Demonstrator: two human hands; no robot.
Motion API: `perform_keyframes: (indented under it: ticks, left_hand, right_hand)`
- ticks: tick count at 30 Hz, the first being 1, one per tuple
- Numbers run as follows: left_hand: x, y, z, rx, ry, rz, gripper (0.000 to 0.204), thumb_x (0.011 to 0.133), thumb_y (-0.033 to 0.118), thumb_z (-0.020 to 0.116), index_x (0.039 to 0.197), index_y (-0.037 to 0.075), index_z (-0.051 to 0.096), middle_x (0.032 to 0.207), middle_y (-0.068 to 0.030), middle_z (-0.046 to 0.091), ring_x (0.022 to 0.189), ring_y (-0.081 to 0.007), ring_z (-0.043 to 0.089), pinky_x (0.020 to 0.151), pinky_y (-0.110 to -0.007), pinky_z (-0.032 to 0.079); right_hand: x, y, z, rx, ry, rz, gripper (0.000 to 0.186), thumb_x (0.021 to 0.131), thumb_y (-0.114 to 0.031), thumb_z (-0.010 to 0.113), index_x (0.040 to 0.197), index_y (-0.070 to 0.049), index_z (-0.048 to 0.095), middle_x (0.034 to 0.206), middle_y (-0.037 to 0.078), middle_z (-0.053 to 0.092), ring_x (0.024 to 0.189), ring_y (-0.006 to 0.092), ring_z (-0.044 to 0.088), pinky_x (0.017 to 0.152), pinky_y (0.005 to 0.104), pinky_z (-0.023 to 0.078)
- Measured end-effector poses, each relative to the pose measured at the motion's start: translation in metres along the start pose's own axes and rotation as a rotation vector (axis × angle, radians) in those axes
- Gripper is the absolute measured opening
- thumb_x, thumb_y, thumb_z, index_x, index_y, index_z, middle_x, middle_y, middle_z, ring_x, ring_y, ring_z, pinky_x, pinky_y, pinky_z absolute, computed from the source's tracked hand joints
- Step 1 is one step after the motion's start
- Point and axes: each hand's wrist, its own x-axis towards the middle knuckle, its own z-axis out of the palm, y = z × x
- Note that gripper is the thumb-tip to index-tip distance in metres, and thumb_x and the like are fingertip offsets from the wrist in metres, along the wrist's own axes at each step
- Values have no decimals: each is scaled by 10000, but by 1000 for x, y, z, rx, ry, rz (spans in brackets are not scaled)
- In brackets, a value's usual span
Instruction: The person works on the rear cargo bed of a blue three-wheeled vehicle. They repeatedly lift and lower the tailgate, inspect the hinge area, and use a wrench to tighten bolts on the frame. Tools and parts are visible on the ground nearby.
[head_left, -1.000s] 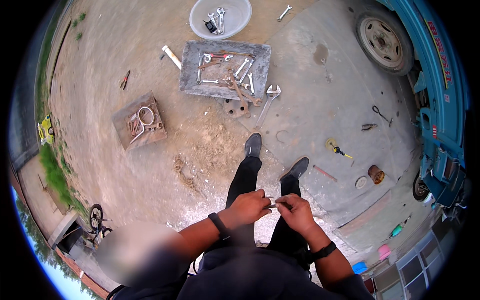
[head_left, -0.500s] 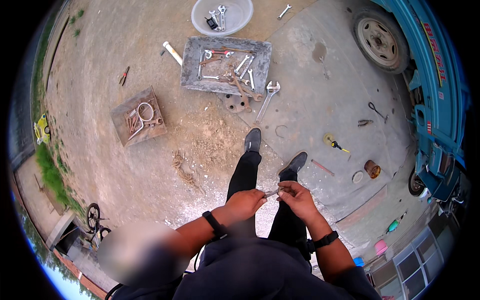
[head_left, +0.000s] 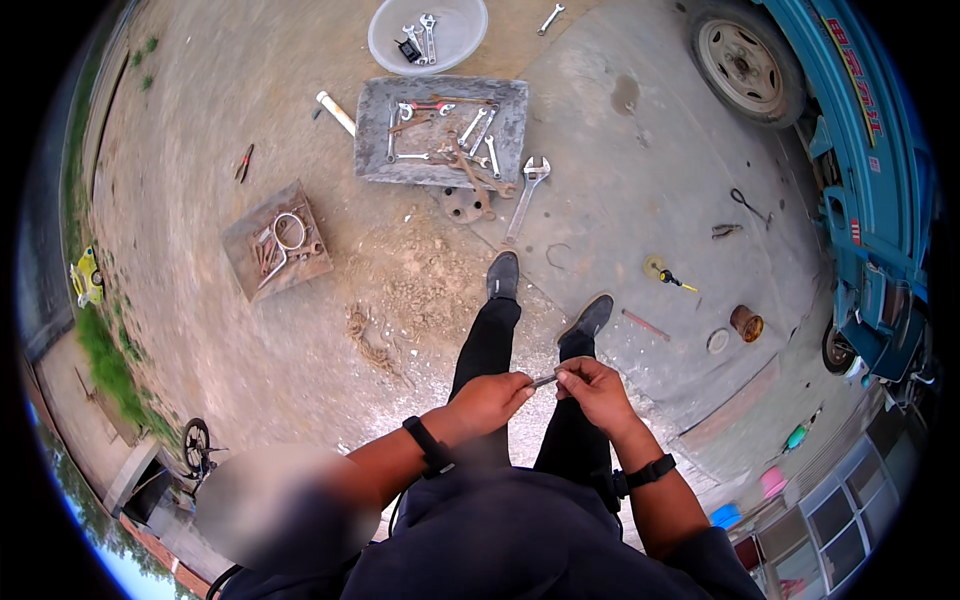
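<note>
In front of my thighs, a short, thin, dark metal rod (head_left: pixel 543 381) spans the gap between both hands; what it is exactly is too small to tell. My left hand (head_left: pixel 492 399) pinches one end between thumb and fingers. At the other end, my right hand (head_left: pixel 596 392) closes its fingertips on it. Beyond my shoes lies a large adjustable wrench (head_left: pixel 527 200), beside a grey metal tray (head_left: pixel 368 130) of spanners and rusty tools. A smaller rusty tray (head_left: pixel 245 240) to the left holds more tools and a pale ring.
A translucent basin (head_left: pixel 470 45) with wrenches stands at the far side. Red-handled pliers (head_left: pixel 244 163) lie left, a yellow-black screwdriver (head_left: pixel 676 281) and a rusty can (head_left: pixel 746 323) right. A blue vehicle (head_left: pixel 875 180) borders the right. Loose dirt (head_left: pixel 420 270) lies before my feet.
The view has turned slightly, so the far trays and basin sit a little further left. Both hands keep their grip on the thin rod, nearly in place.
</note>
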Motion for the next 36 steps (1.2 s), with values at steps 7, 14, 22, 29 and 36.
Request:
perform_keyframes:
  ticks: [7, 14, 22, 29, 36]
  left_hand:
    - [2, 11, 3, 7, -51, -36, 241, 1010, 280, 545, 1056, 62, 637, 910, -179, 655, 867, -388, 647, 771, -441, 522]
    - [10, 24, 10, -173, -121, -173, 257, 1037, 290, 531, 1067, 52, 624, 723, -69, 626, 624, -174, 640, 633, -327, 520]
    - [21, 36, 13, -244, -130, -250, 263, 1030, 266, 544, 1112, 33, 637, 783, -66, 625, 704, -161, 624, 661, -326, 519]
    - [27, 21, 18, -569, -14, -353, 200, 1026, 191, 576, 1125, 19, 606, 789, -28, 630, 690, -100, 604, 661, -255, 515]
    - [35, 22, 13, -722, 167, -382, 146, 1002, 170, 621, 1070, 44, 591, 816, -36, 648, 672, -107, 606, 644, -256, 520]
  right_hand:
    - [-5, 9, -10, -13, -7, -10, 220, 998, -91, 603, 1175, 30, 653, 967, 79, 688, 859, 153, 677, 797, 291, 572]
    - [-11, 24, -25, 61, 2, -31, 217, 1009, -89, 574, 1173, 24, 661, 986, 84, 694, 866, 157, 683, 813, 293, 568]
    - [-27, 25, -40, 113, 49, -11, 232, 960, -57, 567, 1148, 27, 673, 977, 70, 695, 859, 157, 670, 800, 294, 540]
    - [-29, 34, -44, 147, 45, -23, 240, 942, -35, 558, 1143, 21, 678, 966, 67, 694, 861, 160, 673, 801, 292, 537]
    - [-30, 25, -38, 124, -4, -30, 250, 933, -15, 577, 1164, 16, 665, 979, 66, 703, 889, 157, 666, 821, 293, 536]
